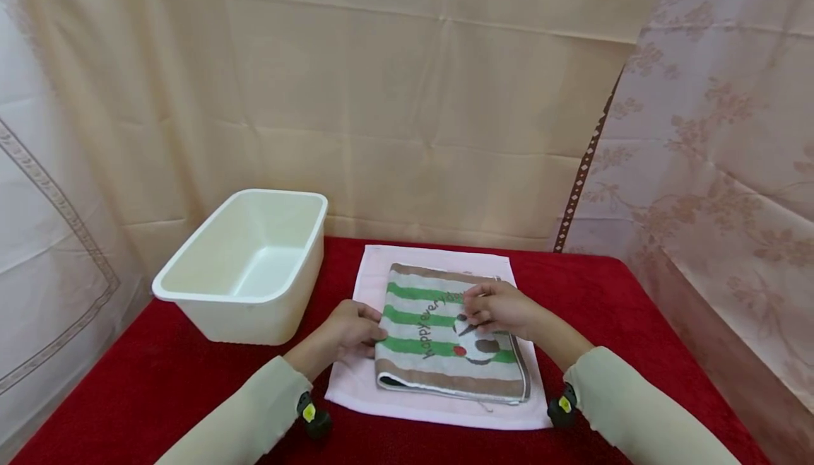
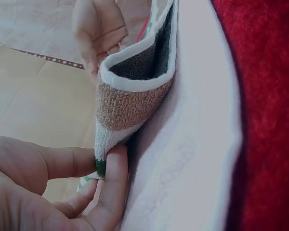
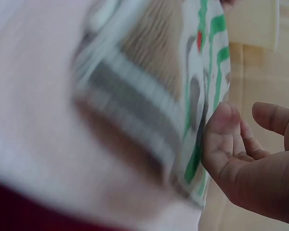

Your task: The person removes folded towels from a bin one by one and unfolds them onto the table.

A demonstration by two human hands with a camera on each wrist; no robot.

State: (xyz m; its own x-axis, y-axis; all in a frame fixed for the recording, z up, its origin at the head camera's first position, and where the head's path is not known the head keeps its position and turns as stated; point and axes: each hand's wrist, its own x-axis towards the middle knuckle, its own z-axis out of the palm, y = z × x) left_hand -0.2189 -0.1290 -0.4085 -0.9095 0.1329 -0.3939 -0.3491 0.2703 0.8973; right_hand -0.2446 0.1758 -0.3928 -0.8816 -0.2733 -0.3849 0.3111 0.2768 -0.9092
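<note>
A striped towel (image 1: 439, 373) in green, white and brown, with lettering and a cartoon figure, lies folded over a pale pink towel (image 1: 439, 412). At its folded left edge my left hand (image 1: 350, 331) pinches the cloth; the left wrist view shows thumb and fingers (image 2: 113, 178) on either side of the fold (image 2: 130, 103). Over the right part of the striped towel is my right hand (image 1: 502, 309), fingers loosely bent. In the right wrist view its thumb stands apart and the fingers (image 3: 221, 144) are at the towel's surface, holding nothing.
A cream plastic basin (image 1: 254, 320) stands at the left of the red-covered table (image 1: 585, 295). Beige curtains (image 1: 407, 97) hang behind the table, with patterned cloth (image 1: 718, 133) at the right side.
</note>
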